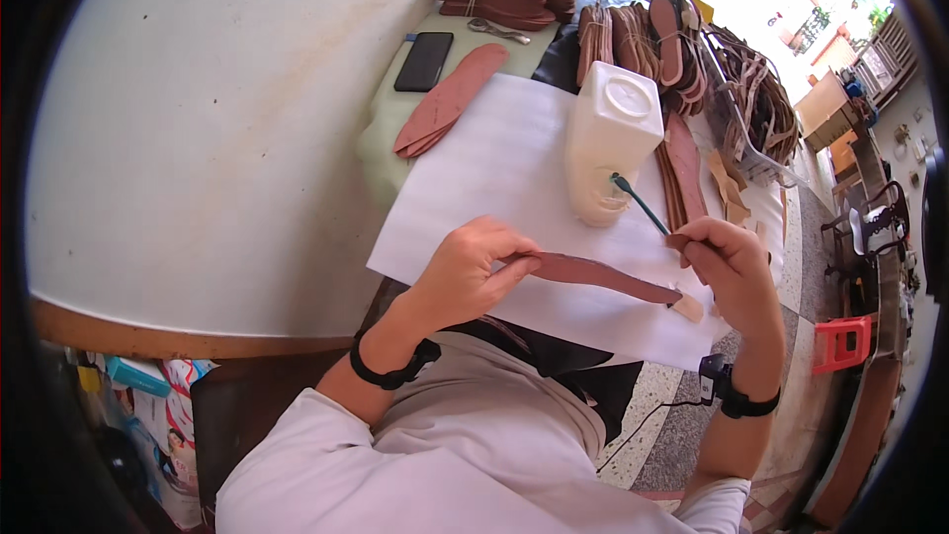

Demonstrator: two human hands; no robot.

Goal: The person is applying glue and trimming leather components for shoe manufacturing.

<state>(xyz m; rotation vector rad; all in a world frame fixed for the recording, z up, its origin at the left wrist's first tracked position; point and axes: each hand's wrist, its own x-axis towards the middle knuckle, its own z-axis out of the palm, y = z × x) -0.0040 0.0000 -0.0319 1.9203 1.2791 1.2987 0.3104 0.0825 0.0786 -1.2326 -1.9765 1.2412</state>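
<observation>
My left hand [479, 262] pinches one end of a long reddish-brown insole [603, 275], held edge-on above the white sheet [465, 188]. Its other end reaches toward a small beige scrap [688, 308] at right. My right hand [733, 262] is closed in a pinch on a small brown piece [677, 241]. A dark green stick [643, 204] slants from an opening in the white plastic jug [615, 109] down to those fingertips; whether they also grip it, I cannot tell. The jug stands on the sheet, beyond both hands.
Several loose insoles [453, 104] lie fanned at left beside a black phone [424, 61]. Tied insole stacks [494, 2] and keys [497, 32] sit farther back. Bundled insoles [633, 40] and a bin of brown strips [756, 99] line the right. A red stool [842, 344] stands on the floor.
</observation>
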